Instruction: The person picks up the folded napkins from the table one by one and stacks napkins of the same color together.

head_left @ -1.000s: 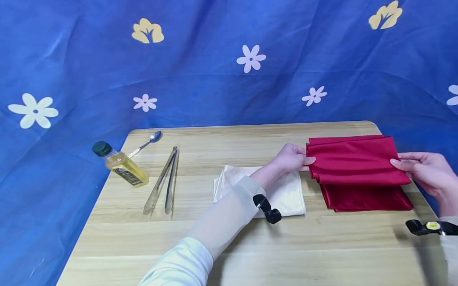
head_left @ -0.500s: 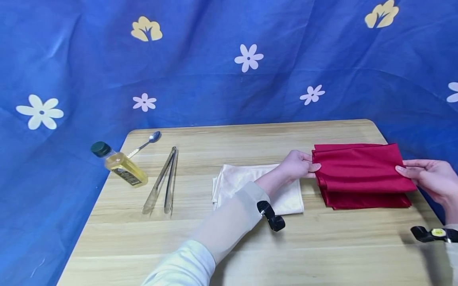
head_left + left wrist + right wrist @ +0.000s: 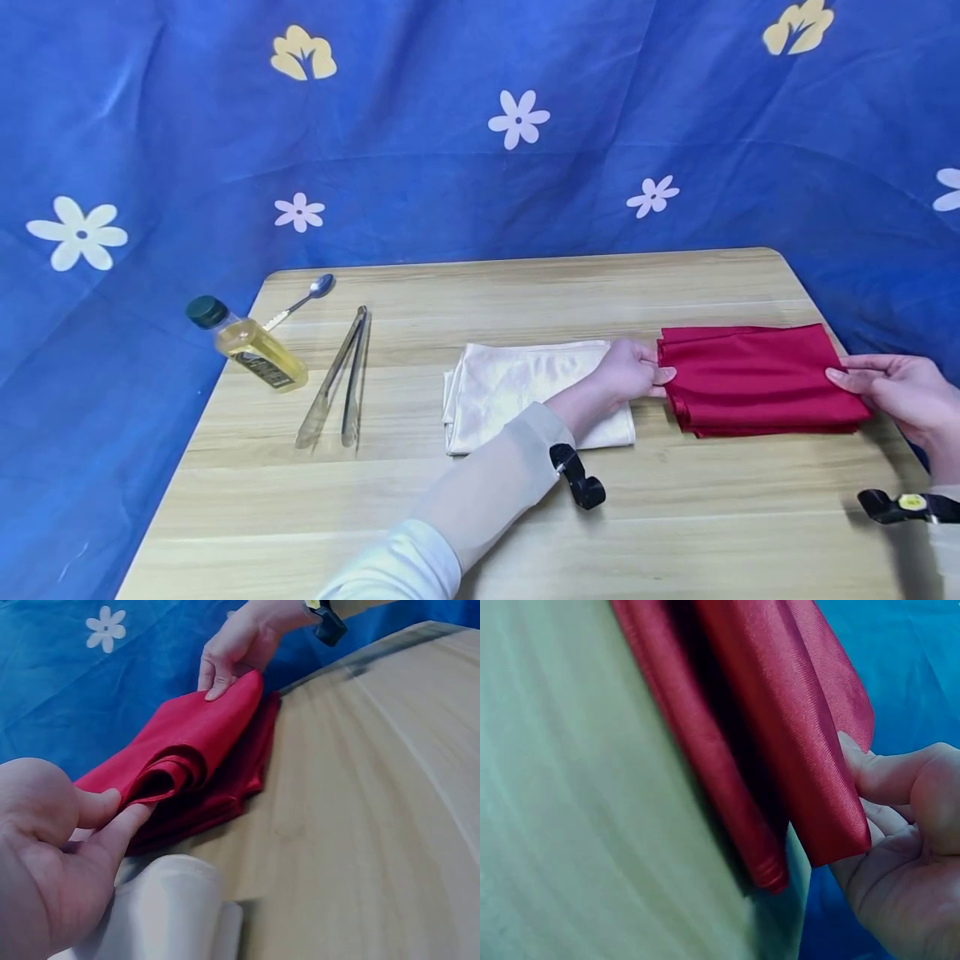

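Note:
A folded red satin cloth point(image 3: 750, 375) spans between both hands at the right of the table. My left hand point(image 3: 630, 371) pinches its left edge between thumb and fingers; the left wrist view shows the cloth's layers curling open at that end, above a lower folded red layer. At the opposite edge my right hand point(image 3: 900, 392) pinches the cloth, thumb on top. In the right wrist view, the upper fold of red cloth point(image 3: 787, 735) stands apart from the lower one, with a dark gap between. A folded white cloth point(image 3: 510, 392) lies flat under my left wrist.
On the left of the wooden table point(image 3: 420, 517) stand a bottle of yellow liquid point(image 3: 262, 354) with a green cap, a spoon point(image 3: 300, 302) behind it, and metal tongs point(image 3: 335, 379). A blue flowered curtain point(image 3: 420, 167) hangs behind the table.
Both hands have lowered the upper part of the red cloth toward the near edge, so it now covers most of the lower layer. The left hand has shifted slightly right.

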Motion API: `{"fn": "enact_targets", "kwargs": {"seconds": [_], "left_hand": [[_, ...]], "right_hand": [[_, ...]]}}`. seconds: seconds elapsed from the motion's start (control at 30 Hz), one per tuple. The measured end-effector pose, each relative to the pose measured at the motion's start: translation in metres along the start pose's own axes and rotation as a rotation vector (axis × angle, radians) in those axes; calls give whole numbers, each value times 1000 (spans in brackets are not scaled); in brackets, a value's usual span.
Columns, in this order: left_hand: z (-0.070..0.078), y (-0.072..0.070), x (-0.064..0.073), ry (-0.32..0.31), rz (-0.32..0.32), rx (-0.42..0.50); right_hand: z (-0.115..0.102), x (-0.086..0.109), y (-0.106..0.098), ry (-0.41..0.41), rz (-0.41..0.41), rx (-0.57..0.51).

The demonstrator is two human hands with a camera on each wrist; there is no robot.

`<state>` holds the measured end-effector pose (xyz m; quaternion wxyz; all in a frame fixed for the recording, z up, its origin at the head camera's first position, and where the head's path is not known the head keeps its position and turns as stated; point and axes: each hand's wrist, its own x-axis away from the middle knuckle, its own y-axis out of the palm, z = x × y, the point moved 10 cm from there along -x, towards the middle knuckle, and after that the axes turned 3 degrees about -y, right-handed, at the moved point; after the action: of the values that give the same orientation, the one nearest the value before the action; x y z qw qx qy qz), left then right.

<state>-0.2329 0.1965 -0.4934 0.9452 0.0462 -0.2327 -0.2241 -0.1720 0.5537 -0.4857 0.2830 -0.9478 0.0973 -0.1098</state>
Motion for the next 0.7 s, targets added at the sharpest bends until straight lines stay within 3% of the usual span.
{"fn": "enact_targets", "kwargs": {"seconds": [0.23,0.4,0.53,0.7], "left_hand": [[-13,-5,-7,24,24,-99],[-16,-4,-10,35,-10,-107],[-19,-5,-11,22,-28,-110],[-20,-8,-10,16,-36,-87]], "right_hand": [[14,-3,6,2,5,128],[26,0,10,68,-17,168],[25,2,10,73,5,188],[17,6,6,29,43,91]]}}
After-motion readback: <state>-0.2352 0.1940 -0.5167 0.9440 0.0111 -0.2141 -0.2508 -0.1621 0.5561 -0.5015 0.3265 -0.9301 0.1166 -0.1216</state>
